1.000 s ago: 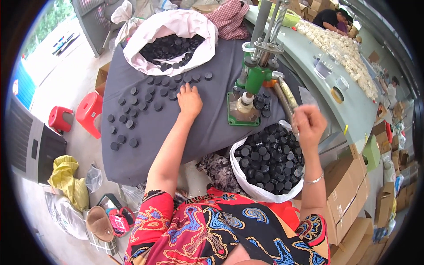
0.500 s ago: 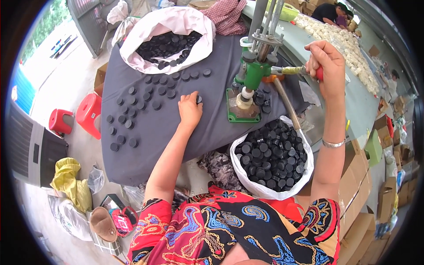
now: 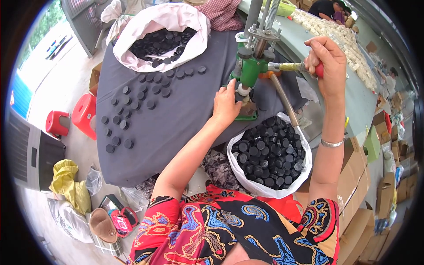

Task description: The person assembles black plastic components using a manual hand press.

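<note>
My right hand is closed round the red knob on the lever of a green hand press. My left hand is at the foot of the press, fingers and thumb bent about the white round die. Whatever lies between those fingertips is hidden. Loose black round caps are spread over the dark grey cloth left of the press. Close to me, right of centre, a white sack is full of similar black caps.
A pale pink sack of black caps stands at the far left of the table. An orange-headed hammer lies beside the press. Red stools are on the floor at left. Cardboard boxes stand at right; people sit farther back.
My left hand has moved right from the cloth to the press, where the black cap it held is now out of sight. My right hand stays on the knob.
</note>
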A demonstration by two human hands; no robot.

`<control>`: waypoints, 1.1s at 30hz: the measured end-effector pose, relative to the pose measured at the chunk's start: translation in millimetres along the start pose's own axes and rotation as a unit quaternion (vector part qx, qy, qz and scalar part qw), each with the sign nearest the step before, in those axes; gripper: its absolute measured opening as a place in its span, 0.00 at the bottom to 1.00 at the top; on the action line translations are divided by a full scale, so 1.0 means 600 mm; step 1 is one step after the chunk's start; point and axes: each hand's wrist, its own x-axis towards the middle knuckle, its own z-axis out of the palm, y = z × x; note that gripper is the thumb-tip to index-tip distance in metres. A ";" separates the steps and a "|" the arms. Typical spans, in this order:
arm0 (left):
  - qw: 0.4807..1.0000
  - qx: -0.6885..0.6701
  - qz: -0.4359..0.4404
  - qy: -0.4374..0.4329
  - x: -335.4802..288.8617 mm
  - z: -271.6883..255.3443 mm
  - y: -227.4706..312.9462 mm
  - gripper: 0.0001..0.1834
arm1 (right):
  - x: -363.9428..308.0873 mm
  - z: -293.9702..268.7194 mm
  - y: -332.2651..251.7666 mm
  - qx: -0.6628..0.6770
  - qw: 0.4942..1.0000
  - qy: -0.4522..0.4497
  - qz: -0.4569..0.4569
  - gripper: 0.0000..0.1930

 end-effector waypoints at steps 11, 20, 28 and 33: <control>0.995 -0.083 -0.040 0.032 0.017 0.040 -0.006 0.47 | -0.020 0.003 0.000 -0.011 1.000 0.024 -0.002 0.08; 0.984 -0.169 -0.060 0.024 0.008 0.022 -0.013 0.50 | -0.178 0.040 0.073 -0.099 0.983 0.094 -0.121 0.05; 0.974 0.179 -0.012 0.138 -0.002 -0.085 -0.121 0.28 | -0.250 0.031 0.136 -0.172 0.962 0.048 -0.206 0.02; 0.935 0.325 -0.087 0.115 -0.022 -0.148 -0.217 0.15 | -0.218 0.033 0.078 -0.181 0.976 0.062 -0.102 0.04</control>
